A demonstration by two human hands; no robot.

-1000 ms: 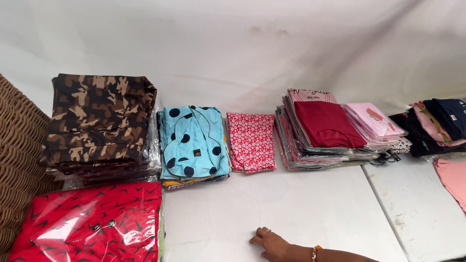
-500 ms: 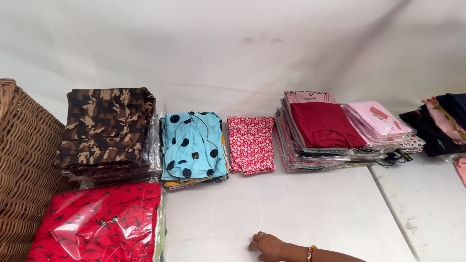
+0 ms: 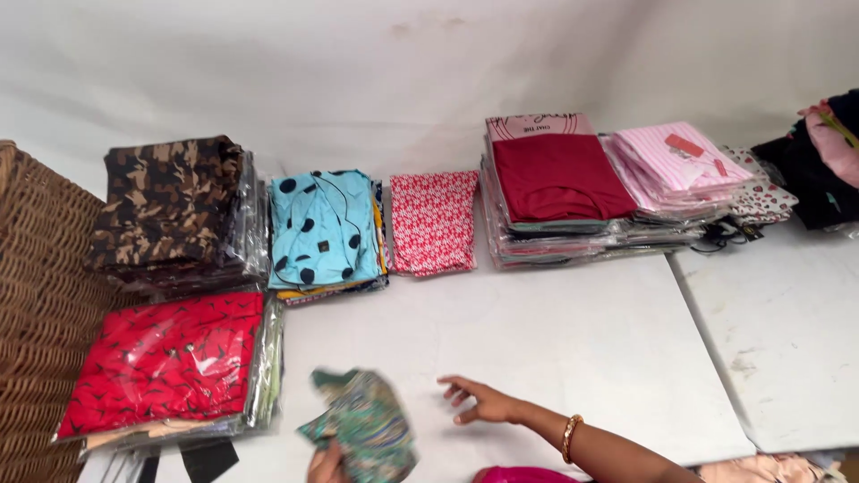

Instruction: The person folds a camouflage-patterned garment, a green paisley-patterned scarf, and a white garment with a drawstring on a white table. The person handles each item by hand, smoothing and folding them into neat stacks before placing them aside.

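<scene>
Green patterned cloth (image 3: pixel 365 427) just left of right fingers (image 3: pixel 458 386)

It looks like a clothes shop — neat piles of folded clothes in clear bags (image 3: pixel 559 188) sit on a white table (image 3: pixel 555 349) for sale.

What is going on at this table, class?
A person stands at a white table lined with stacks of folded clothes. The left hand holds up a green patterned cloth at the near edge. The right hand, with a bangle on the wrist, lies open on the table beside it, holding nothing. Behind sit a camouflage stack, a blue spotted stack, a red stack in plastic, and a wicker basket at the left.
</scene>
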